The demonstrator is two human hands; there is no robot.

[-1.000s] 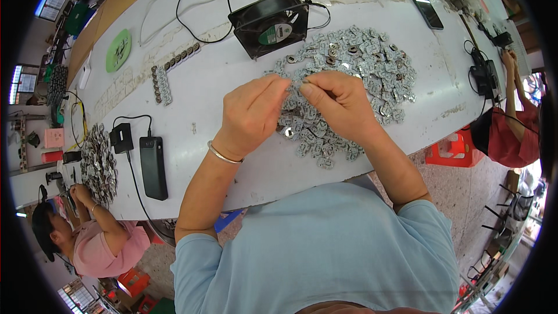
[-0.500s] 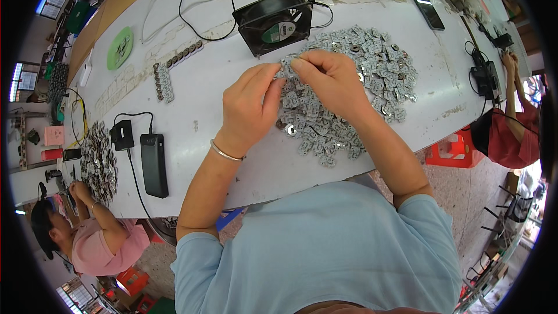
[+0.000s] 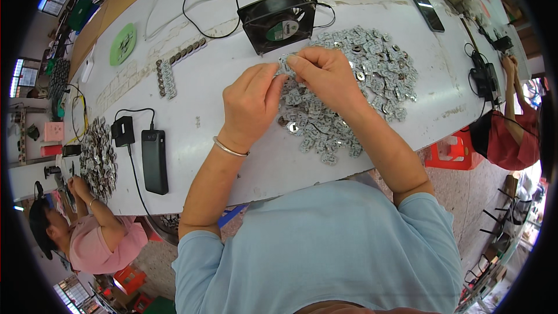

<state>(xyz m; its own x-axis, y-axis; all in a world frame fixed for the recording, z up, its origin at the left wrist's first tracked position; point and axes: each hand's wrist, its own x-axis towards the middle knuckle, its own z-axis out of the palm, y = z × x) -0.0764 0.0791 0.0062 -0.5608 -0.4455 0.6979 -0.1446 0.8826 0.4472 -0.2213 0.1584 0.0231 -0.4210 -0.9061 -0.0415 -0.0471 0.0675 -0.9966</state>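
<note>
Both hands meet at the left edge of a heap of small silvery-grey metal parts point(image 3: 383, 72). A small grey metal part point(image 3: 283, 62) shows between my fingertips, mostly covered by them. My left hand point(image 3: 250, 102), with a bangle at its wrist, is closed with thumb and forefinger pinched at that part. From the other side, my right hand point(image 3: 328, 78) pinches the same part, its fingers curled. What else the fingers may cover is hidden.
A black fan point(image 3: 276, 20) stands just beyond my hands. Rows of parts point(image 3: 168, 78), a green dish point(image 3: 123, 45), a black power bank point(image 3: 154, 160) and a phone point(image 3: 425, 9) lie on the white table. Co-workers sit left and right; one is by another parts heap point(image 3: 99, 160).
The whole view has shifted slightly. My hands stay together over the heap's edge, still pinching the small part, with the right fingers slightly changed in position.
</note>
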